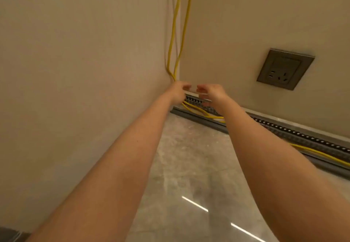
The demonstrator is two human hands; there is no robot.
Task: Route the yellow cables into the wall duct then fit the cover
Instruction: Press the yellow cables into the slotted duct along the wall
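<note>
Two yellow cables [177, 33] hang down the room corner and pass behind my left hand [178, 91]. They come out below it and run right inside the open grey wall duct [284, 130] at floor level. My left hand's fingers are curled around the cables at the corner. My right hand [211, 93] is close beside it, at the duct's upper edge, fingers bent toward a pale strip [191, 91] between the hands. Blur hides whether it grips anything. No separate duct cover is in view.
A dark wall socket [285, 69] sits on the right wall above the duct. A beige wall [75, 71] closes in the left side. A glossy stone floor [189, 166] lies below my forearms.
</note>
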